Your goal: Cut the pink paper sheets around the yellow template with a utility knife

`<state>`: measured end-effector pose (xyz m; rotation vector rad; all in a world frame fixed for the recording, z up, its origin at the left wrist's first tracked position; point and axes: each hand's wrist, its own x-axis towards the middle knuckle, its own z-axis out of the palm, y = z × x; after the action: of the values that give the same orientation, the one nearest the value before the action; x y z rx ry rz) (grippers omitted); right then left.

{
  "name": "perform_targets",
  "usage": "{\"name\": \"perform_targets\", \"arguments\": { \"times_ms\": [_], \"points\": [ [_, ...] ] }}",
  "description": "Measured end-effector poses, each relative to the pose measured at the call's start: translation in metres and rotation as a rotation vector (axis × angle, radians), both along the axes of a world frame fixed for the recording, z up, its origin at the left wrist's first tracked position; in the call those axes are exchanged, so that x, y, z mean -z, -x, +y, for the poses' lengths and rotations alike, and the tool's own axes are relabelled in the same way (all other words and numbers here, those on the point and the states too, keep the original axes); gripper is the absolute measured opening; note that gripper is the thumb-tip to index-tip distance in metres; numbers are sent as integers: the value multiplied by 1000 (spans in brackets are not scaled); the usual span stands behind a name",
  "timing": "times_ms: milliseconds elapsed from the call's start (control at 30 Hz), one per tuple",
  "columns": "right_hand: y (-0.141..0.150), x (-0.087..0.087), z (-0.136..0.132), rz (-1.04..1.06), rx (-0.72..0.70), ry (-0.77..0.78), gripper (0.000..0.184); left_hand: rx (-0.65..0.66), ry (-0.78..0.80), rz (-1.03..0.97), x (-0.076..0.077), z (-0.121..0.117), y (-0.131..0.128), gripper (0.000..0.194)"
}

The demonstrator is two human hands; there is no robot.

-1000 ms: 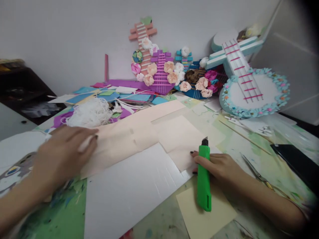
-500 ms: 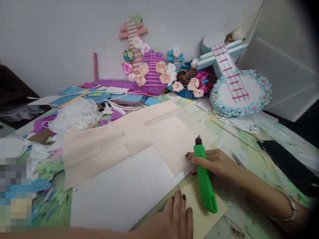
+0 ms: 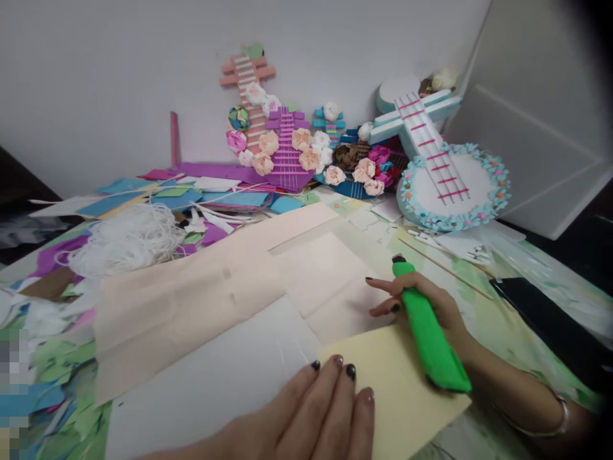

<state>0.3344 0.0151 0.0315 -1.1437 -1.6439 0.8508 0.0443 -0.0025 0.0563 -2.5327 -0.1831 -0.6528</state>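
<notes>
My right hand point(image 3: 433, 305) grips a green utility knife point(image 3: 428, 330), its black tip pointing away from me, above the edge of pale peach paper sheets point(image 3: 215, 287). My left hand point(image 3: 316, 409) lies flat with fingers stretched out, pressing on a cream yellow sheet point(image 3: 402, 390) where it overlaps a white foam board point(image 3: 205, 390). The fingernails on both hands are dark.
Foam-board guitar models with paper flowers point(image 3: 287, 150) and a large white and teal one point(image 3: 445, 176) stand at the back by the wall. A tangle of white string point(image 3: 127, 239), coloured paper scraps point(image 3: 52, 358), a black flat object point(image 3: 550, 319) and a white panel point(image 3: 536, 140) surround the sheets.
My left hand left the peach paper at the left and came down onto the cream sheet. The cream sheet now lies over the white board. My right hand shifted right with the knife.
</notes>
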Motion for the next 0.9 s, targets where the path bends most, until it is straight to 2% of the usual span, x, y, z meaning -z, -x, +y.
{"name": "perform_targets", "arguments": {
  "times_ms": [67,167,233,333,467,533,633,733,833,900],
  "points": [
    [2,-2,3,178,88,135,9,27,-12,-59,-6,10,0,30],
    [7,-7,7,302,194,143,16,31,21,-81,2,25,-4,35],
    [8,-10,8,330,163,156,23,31,24,-96,13,36,-8,32],
    [7,-10,7,361,32,218,29,-1,39,-204,30,49,-13,31],
    [9,-7,4,150,17,297,31,-42,86,-157,41,58,-16,28],
    [14,-6,4,78,34,335,29,-121,88,-157,44,60,-16,30],
    [20,-10,7,102,56,335,26,-266,59,-170,47,58,-18,28],
    [22,-18,13,160,170,282,29,-333,29,-199,49,51,-18,24],
    [22,-26,18,170,326,208,32,-471,76,-146,52,45,-16,35],
    [26,-29,22,172,364,165,30,-552,134,-81,55,43,-15,44]
  ]
}}
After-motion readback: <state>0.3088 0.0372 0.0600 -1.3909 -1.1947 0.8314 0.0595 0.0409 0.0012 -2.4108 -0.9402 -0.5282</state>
